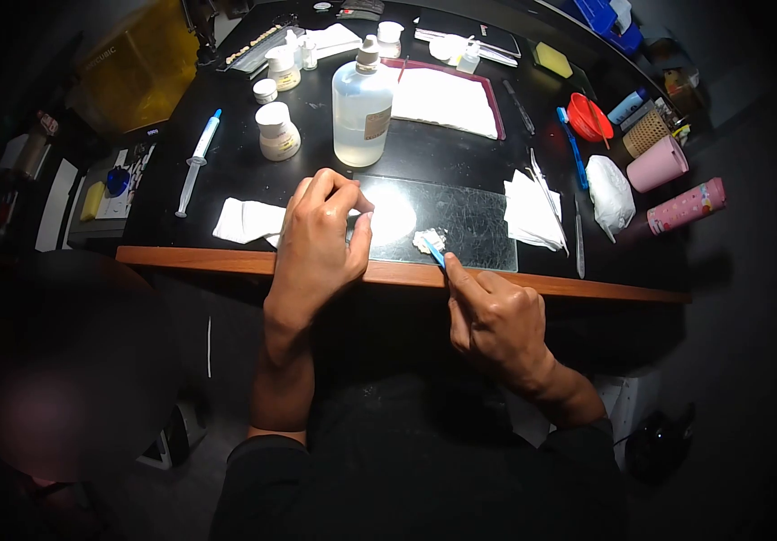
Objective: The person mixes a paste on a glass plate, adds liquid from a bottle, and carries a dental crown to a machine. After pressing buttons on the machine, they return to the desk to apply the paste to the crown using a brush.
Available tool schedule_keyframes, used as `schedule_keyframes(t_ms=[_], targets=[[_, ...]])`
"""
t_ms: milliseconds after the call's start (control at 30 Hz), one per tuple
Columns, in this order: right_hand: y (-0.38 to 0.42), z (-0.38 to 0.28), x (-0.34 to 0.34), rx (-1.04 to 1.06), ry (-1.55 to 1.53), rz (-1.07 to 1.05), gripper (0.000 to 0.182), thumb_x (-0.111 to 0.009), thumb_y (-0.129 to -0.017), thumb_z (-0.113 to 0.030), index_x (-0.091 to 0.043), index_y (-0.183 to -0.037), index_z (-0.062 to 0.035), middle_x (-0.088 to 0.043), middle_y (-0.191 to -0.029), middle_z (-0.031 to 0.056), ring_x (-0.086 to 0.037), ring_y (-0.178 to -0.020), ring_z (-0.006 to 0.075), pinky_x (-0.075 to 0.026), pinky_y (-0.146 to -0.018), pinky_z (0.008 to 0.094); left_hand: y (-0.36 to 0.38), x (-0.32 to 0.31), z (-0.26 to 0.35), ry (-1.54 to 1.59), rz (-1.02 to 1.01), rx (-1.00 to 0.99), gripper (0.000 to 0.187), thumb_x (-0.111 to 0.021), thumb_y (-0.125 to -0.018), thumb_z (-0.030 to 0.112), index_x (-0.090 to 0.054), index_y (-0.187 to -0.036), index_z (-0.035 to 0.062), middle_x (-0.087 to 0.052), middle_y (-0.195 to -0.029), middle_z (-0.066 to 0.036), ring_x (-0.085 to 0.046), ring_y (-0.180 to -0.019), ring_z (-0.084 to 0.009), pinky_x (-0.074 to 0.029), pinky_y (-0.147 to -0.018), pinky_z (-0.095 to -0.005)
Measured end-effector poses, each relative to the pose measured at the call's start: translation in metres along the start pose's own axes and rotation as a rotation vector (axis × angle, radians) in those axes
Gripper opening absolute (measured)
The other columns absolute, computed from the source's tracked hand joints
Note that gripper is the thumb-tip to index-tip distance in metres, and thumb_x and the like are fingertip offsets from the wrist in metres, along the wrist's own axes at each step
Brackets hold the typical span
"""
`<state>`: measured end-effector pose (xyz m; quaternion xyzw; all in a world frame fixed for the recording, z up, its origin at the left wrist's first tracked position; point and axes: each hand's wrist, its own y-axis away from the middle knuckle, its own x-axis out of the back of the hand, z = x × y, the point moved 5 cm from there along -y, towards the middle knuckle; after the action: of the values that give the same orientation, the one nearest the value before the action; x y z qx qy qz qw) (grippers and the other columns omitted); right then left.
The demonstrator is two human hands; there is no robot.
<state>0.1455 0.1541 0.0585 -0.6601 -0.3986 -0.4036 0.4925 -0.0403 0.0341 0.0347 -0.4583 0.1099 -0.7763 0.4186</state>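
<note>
My right hand is closed on a blue tool, whose tip touches a small mound of whitish paste. The paste lies on a glass plate near the table's front edge. On the left part of the plate rests my left hand, its fingers curled; what they hold, if anything, is hidden. A folded white tissue lies left of that hand. Just behind it stands a clear bottle of liquid. White papers overlap the plate's right end, with a metal instrument on them.
Small jars and a syringe are at the left. Behind the plate is a tray with a white towel. A red bowl, a white bundle and pink cups stand right. The wooden table edge runs in front.
</note>
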Motion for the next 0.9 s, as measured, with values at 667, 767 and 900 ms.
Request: schedule_keyframes(t_ms=[667,767,900], targets=[[0.009,-0.003,-0.004,-0.072,-0.121,0.029,0.04,-0.072,-0.088,-0.005,-0.071,-0.127,0.0036,-0.065,-0.069,0.0149,-0.067,-0.056,0.031,-0.053,-0.053,0.0408,-0.001,0.002,0.002,0.004,-0.006,0.018,0.008,-0.072,-0.085,0.0,-0.07,-0.092,-0.0014,-0.065,-0.104,-0.016,-0.064,-0.102,-0.0343,-0.051,-0.093,-0.0443],[0.01,-0.004,-0.005,-0.076,-0.155,0.049,0.041,-0.071,-0.088,-0.001,-0.07,-0.129,0.0045,-0.065,-0.068,0.016,-0.068,-0.057,0.0316,-0.053,-0.054,0.0407,-0.002,0.003,0.004,0.011,-0.018,0.051,0.008,-0.073,-0.084,-0.002,-0.072,-0.092,-0.0033,-0.069,-0.106,-0.019,-0.067,-0.107,-0.0363,-0.051,-0.096,-0.0447],[0.012,0.004,-0.005,-0.06,-0.156,0.1,0.043,-0.073,-0.086,-0.006,-0.071,-0.128,0.0052,-0.063,-0.066,0.013,-0.066,-0.052,0.0288,-0.053,-0.049,0.0392,-0.002,0.003,0.005,0.005,-0.02,0.053,0.008,-0.073,-0.085,-0.002,-0.072,-0.093,-0.0036,-0.069,-0.106,-0.019,-0.068,-0.107,-0.0363,-0.051,-0.096,-0.0446]])
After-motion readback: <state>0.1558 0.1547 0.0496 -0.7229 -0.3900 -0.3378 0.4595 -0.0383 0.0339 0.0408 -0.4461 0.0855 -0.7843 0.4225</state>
